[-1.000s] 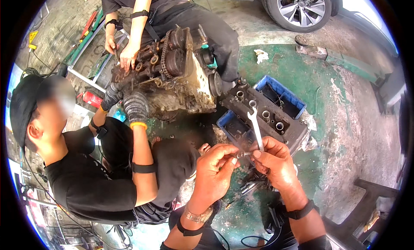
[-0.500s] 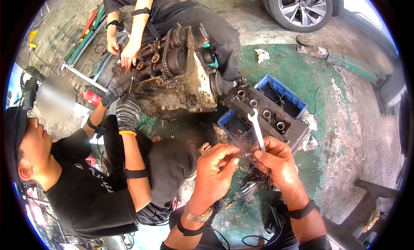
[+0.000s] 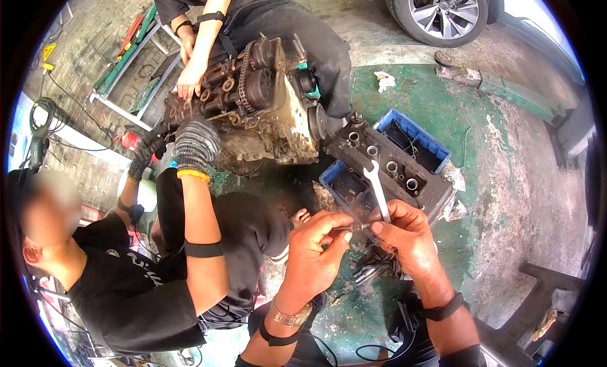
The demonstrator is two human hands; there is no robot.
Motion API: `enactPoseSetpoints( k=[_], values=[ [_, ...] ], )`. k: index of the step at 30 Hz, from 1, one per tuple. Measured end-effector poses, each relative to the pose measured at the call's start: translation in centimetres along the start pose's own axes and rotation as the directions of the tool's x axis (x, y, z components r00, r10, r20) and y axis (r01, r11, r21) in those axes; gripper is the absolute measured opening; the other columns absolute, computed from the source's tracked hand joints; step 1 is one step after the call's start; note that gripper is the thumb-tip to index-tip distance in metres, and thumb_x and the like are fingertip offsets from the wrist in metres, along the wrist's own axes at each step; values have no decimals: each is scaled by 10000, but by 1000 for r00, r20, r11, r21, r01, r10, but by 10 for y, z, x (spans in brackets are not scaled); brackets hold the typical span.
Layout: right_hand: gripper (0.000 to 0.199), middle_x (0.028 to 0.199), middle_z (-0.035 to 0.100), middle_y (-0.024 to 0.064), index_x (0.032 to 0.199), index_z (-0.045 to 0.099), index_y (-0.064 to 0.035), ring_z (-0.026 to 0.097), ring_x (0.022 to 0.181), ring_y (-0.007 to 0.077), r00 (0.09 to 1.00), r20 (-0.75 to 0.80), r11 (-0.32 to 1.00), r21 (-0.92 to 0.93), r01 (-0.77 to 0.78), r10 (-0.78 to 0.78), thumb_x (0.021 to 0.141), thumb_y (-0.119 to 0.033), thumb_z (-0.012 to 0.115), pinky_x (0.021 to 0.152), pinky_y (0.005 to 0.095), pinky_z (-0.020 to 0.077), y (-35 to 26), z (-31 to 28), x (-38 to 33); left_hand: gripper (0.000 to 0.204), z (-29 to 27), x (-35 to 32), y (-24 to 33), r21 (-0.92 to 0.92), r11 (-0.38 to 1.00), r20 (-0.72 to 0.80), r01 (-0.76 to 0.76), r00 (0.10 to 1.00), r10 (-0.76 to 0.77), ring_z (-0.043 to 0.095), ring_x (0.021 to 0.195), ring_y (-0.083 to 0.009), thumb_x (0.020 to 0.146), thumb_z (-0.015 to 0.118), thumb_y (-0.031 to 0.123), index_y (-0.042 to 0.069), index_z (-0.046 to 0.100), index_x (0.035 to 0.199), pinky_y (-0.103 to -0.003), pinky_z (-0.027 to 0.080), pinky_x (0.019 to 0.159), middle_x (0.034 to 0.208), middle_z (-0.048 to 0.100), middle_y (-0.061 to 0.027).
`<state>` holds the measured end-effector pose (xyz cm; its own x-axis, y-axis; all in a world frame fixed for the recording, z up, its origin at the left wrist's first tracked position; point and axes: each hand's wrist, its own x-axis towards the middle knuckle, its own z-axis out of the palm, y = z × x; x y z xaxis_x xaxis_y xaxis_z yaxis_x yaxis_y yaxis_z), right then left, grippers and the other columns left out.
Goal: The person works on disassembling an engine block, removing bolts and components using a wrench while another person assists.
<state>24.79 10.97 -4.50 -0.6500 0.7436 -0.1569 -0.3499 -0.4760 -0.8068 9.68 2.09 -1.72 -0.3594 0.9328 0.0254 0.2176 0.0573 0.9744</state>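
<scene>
My left hand [image 3: 316,250] is closed in a pinch on one end of a small bolt-like metal part [image 3: 357,227]. My right hand [image 3: 410,240] holds a silver open-ended wrench [image 3: 377,186], its jaw pointing up and away from me. The right thumb and finger also meet the other end of the small part, so it bridges both hands. Just beyond them lies a dark valve cover [image 3: 401,161] with several round holes. Part of the small piece is hidden by my fingertips.
Blue bins [image 3: 436,153] hold dark parts beside the cover; metal pieces [image 3: 373,269] lie below my hands. Farther left stands a greasy engine [image 3: 253,130] with a chain, worked on by a gloved co-worker [image 3: 145,275] and another person [image 3: 284,47]. A car wheel [image 3: 446,12] is at the back.
My hands, the wrench and the small part stay almost still. The co-worker's gloved hands have moved apart at the engine, and the other person's hands have shifted.
</scene>
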Motion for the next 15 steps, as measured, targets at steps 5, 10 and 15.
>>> enactPoseSetpoints(
  k=[5, 10, 15],
  values=[
    [105, 831, 622, -19, 925, 646, -20, 528, 758, 43, 1000, -3, 1000, -17, 22, -22, 822, -1, 652, 674, 192, 409, 2, 1, 0, 177, 2, 0, 0, -4, 999, -47, -36, 998, 36, 613, 755, -118, 791, 606, -81, -55, 618, 965, -233, 492, 656, 890, 629, -90],
    [111, 849, 630, -13, 924, 648, -18, 540, 783, 50, 1000, -8, 1000, -22, 10, -11, 817, 12, 654, 706, 200, 423, 2, 0, 0, 176, 3, 0, -2, -28, 998, -37, -49, 998, 48, 612, 762, -118, 790, 604, -86, -57, 618, 963, -235, 495, 659, 890, 631, -87],
    [113, 851, 630, -14, 926, 650, -18, 536, 781, 48, 1000, -20, 999, -31, 15, -15, 816, 8, 657, 696, 198, 419, 2, 2, 1, 177, 2, 0, 0, -33, 998, -35, -47, 998, 46, 612, 763, -118, 787, 604, -92, -57, 620, 960, -239, 496, 657, 887, 629, -85]
  ],
)
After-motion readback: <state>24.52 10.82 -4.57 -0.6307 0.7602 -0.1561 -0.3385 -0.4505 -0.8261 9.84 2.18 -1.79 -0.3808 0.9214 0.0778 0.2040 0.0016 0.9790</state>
